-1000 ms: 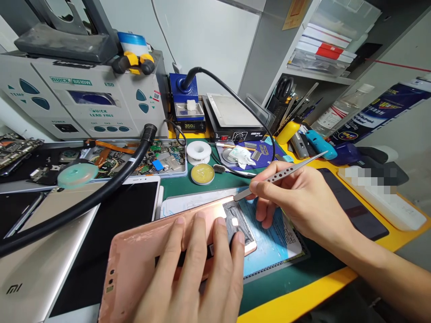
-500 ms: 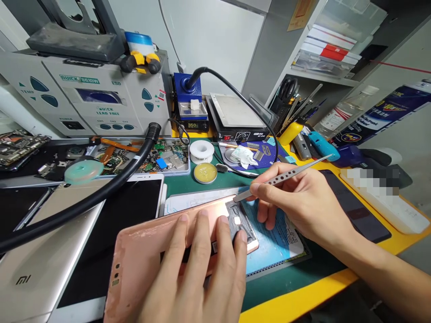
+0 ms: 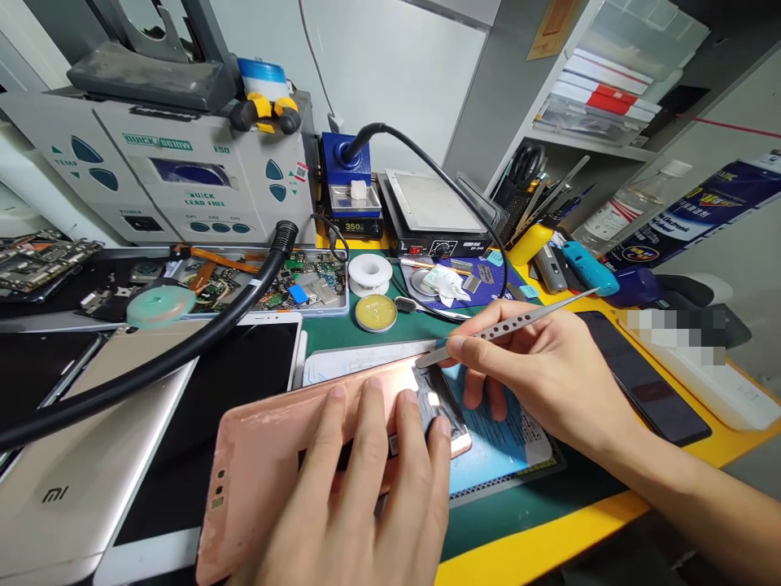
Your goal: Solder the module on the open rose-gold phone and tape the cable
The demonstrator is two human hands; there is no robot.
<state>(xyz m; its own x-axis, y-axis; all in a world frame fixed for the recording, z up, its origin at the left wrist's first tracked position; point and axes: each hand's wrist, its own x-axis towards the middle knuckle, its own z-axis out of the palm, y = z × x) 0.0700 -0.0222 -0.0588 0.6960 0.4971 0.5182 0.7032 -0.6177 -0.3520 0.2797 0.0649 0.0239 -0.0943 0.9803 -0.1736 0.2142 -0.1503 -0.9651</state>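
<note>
L hand (image 3: 372,505) palm-down, fingers spread, pressing rose-gold phone housing (image 3: 256,464), which lies partly over blue/white pad (image 3: 482,468). R hand (image 3: 543,366) pinches perforated metal blade tool (image 3: 512,323) btwn thumb & fingers, tip at housing's far edge.

The flat yellow worktop (image 3: 549,537) bears a green rectangular mat (image 3: 518,509), a slim black phone (image 3: 647,378) and a long white box-shaped object (image 3: 732,395).

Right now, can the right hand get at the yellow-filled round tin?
Probably yes: the round tin sits open on the green mat with nothing tall between, though the right hand holds tweezers, which may hinder a grasp.
</note>
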